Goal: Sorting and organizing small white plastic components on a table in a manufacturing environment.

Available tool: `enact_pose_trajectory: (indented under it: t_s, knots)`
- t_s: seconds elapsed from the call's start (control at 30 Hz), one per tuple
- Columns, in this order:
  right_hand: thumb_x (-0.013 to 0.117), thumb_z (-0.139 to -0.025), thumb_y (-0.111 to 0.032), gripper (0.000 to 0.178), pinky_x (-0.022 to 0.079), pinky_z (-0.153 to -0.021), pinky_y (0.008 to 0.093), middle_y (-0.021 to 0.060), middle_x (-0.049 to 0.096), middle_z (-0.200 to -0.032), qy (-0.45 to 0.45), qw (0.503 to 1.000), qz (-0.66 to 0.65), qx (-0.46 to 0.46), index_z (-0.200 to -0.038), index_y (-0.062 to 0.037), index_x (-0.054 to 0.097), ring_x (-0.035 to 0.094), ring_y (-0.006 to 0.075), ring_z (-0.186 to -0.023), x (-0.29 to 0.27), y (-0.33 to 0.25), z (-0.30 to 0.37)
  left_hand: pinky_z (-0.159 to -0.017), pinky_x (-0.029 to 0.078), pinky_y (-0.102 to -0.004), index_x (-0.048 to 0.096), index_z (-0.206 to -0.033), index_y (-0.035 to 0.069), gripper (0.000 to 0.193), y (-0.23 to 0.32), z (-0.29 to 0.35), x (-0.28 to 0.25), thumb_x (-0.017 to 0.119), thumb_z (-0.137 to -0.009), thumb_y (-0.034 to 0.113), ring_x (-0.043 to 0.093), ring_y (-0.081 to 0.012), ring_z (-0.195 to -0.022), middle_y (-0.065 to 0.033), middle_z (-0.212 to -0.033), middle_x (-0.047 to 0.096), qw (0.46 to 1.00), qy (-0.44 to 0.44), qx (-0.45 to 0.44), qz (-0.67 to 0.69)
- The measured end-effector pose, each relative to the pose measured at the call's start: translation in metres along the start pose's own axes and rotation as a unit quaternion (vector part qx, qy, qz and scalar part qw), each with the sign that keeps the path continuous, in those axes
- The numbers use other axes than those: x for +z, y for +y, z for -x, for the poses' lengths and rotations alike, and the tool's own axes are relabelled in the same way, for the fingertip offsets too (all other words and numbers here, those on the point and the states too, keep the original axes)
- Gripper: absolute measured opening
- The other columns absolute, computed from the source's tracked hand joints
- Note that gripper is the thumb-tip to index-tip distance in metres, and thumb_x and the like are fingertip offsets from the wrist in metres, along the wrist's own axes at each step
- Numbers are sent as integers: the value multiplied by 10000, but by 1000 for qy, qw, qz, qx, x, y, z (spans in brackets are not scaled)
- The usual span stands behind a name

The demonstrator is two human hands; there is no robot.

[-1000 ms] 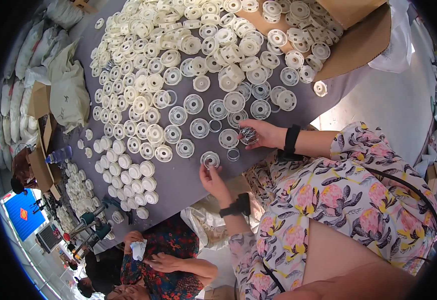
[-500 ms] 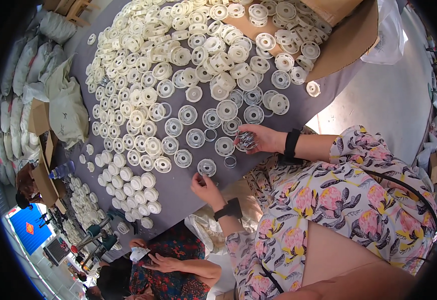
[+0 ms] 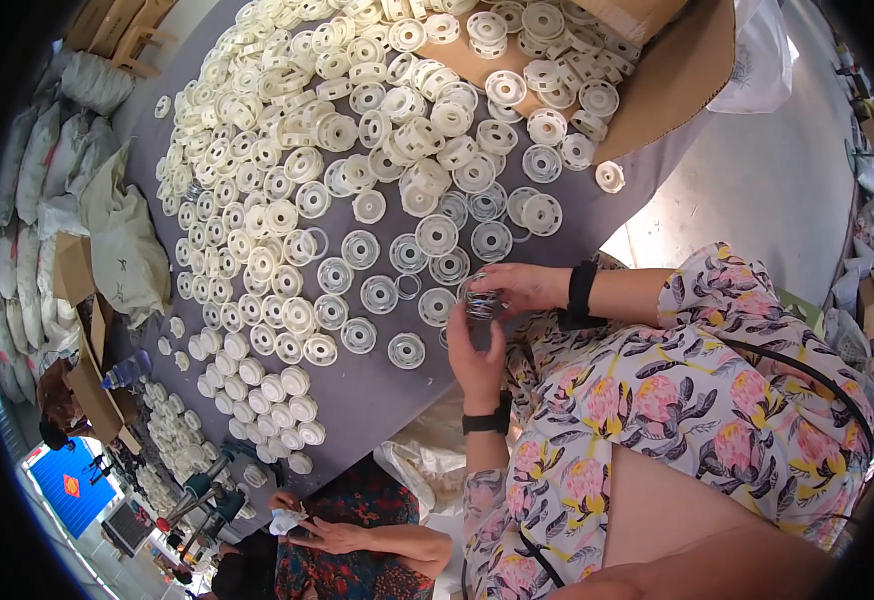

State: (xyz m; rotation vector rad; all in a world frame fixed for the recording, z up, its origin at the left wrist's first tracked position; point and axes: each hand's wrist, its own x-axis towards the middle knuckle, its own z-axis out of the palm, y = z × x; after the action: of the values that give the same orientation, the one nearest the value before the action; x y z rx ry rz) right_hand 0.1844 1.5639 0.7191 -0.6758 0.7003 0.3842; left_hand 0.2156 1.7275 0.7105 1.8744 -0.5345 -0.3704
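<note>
In front of me, at the table's near edge, my right hand (image 3: 524, 287) is closed around a bundle of thin shiny metal rings (image 3: 482, 301). My left hand (image 3: 476, 366) comes up from below and grips the lower side of the same bundle between thumb and fingers. Close by lie round cream plastic discs with a centre hole; one disc (image 3: 406, 350) is left of my left hand, another (image 3: 437, 306) beside the bundle. A loose metal ring (image 3: 407, 287) lies between discs. Several discs near my hands show greyish metal-like rims.
A big heap of cream discs (image 3: 287, 130) covers the table (image 3: 377, 385)'s far side. An open cardboard box (image 3: 672, 95) lies at the far right. White capped parts (image 3: 272, 400) stand in rows at left. A co-worker's hands (image 3: 327, 535) hold something pale at lower left.
My left hand has left the nearest disc and moved right to the metal rings in my right hand. The whole view has shifted slightly, moving the table things left.
</note>
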Motion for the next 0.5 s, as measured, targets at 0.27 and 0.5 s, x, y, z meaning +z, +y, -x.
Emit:
enact_pose_trajectory:
  t_s: [0.27, 0.5]
  knots:
    - [606, -864, -330, 278, 448, -671, 274, -3, 579, -843, 143, 922, 314, -177, -974, -80, 554, 542, 94, -770, 18, 11, -1, -731, 499, -298, 480, -1194, -32, 341, 4, 1, 4, 526, -880, 93, 599, -202, -867, -123, -988, 589, 917, 57, -228, 322]
    - [580, -870, -379, 319, 469, -669, 269, -3, 566, -852, 136, 936, 277, -167, -980, -83, 533, 527, 100, -769, 29, 8, -11, -702, 491, -278, 470, -1171, -41, 303, 3, -1, 6, 456, -926, 136, 587, -183, -824, -100, -969, 561, 884, 29, -318, 342]
